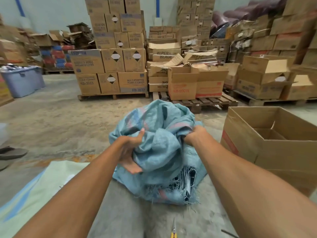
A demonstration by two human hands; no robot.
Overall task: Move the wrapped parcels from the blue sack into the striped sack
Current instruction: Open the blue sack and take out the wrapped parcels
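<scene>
— So, where is the blue sack (159,152)?
— Crumpled on the concrete floor (56,117), beside an open cardboard box (274,143) (torn low down, dark contents showing).
— And the hands?
— Left hand (130,152) clutches a fold; right hand (195,135) is fisted in the fabric. The pale striped sack (34,194) lies left.

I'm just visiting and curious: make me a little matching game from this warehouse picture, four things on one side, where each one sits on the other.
Things:
1. blue sack
2. open cardboard box
3. yellow-handled scissors
4. striped sack

Places:
A. flat on the floor at lower left
B. gripped by both hands, left hand and right hand
C. on the floor at the bottom edge
D. standing at the right

Pairs: 1-B, 2-D, 3-C, 4-A
</scene>
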